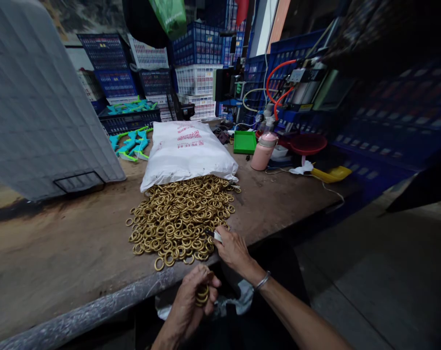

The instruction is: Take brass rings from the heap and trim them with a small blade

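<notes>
A heap of brass-coloured rings spreads over the table in front of a white sack. My left hand is below the table's front edge, its fingers curled around a few brass rings. My right hand is at the near right side of the heap. It is closed on a small white tool with a dark tip, which points at the rings; its exact kind is too small to make out. A metal bracelet circles my right wrist.
A large pale panel stands at the left. Turquoise and green plastic parts lie behind it. A green tray, a pink bottle, a red dish and a yellow scoop are at the right. Stacked crates fill the back.
</notes>
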Demonstrator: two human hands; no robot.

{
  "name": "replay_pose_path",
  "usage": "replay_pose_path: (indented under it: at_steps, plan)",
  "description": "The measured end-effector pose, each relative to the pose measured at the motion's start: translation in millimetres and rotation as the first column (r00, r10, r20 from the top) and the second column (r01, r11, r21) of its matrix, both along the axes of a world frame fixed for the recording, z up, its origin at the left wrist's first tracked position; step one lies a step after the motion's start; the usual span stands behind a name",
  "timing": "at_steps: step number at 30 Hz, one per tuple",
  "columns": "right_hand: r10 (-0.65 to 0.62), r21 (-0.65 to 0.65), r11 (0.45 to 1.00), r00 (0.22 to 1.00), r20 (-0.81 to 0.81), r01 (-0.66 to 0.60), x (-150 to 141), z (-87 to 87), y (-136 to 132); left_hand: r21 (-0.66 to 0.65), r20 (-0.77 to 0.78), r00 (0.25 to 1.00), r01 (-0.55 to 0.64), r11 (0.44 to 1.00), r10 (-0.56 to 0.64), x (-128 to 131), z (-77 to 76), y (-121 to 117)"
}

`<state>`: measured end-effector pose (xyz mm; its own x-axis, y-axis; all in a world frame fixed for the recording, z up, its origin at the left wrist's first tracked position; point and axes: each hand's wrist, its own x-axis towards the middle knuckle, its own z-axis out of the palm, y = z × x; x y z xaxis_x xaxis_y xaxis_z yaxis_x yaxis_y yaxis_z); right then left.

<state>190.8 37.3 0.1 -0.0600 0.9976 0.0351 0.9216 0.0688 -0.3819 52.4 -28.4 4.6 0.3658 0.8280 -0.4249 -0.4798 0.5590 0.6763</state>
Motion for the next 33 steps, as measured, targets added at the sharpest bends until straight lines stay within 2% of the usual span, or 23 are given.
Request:
replay_pose_path:
  at_steps: [6,9,13,16,18,20,22,24,26,28,30,33]
  plan:
    - [0.014,0.011,1.000,1.000,0.014,-0.014,-2,-1.3,4,-0.175,0.158,0.987,0.039,0.984,-0.011,-5,-4.5,2]
    - [0.009,0.004,1.000,0.999,-0.032,-0.009,0,-4.0,7,-0.164,0.164,0.986,0.028,0.986,-0.001,-5,-7.3,3]
    - [-0.018,-0.017,1.000,0.980,-0.199,0.015,5,-6.4,9,0.019,0.017,1.000,-0.019,1.000,0.018,1,-6.9,7]
    - [-0.007,-0.083,0.996,0.901,-0.433,-0.032,10,-1.7,5,0.179,-0.227,0.966,-0.085,0.980,0.125,4,-5.5,10]
    - [0.021,-0.135,0.983,0.807,-0.590,-0.124,13,4.1,-2,0.337,-0.380,0.894,-0.106,0.935,0.238,4,-4.6,11]
    - [0.012,-0.203,0.954,0.709,-0.705,-0.218,14,9.4,-10,0.521,-0.447,0.838,-0.040,0.853,0.312,2,-3.9,12]
    - [-0.061,-0.307,0.909,0.637,-0.769,-0.283,13,12.5,-18,0.631,-0.468,0.825,0.062,0.773,0.316,-1,-3.3,12]
    - [-0.175,-0.428,0.843,0.585,-0.792,-0.327,11,12.9,-25,0.654,-0.487,0.827,0.130,0.746,0.282,-3,-2.7,12]
    - [-0.273,-0.512,0.779,0.539,-0.797,-0.362,8,11.3,-29,0.639,-0.501,0.824,0.148,0.755,0.263,-5,-2.2,11]
    - [-0.322,-0.536,0.762,0.507,-0.800,-0.363,5,8.5,-31,0.604,-0.500,0.829,0.127,0.787,0.251,-4,-2.2,10]
    - [-0.296,-0.497,0.807,0.511,-0.807,-0.319,3,5.4,-34,0.537,-0.484,0.845,0.081,0.840,0.227,-1,-3.4,8]
    - [-0.151,-0.356,0.897,0.576,-0.803,-0.261,1,2.2,-37,0.416,-0.429,0.885,0.016,0.909,0.180,4,-7.6,7]
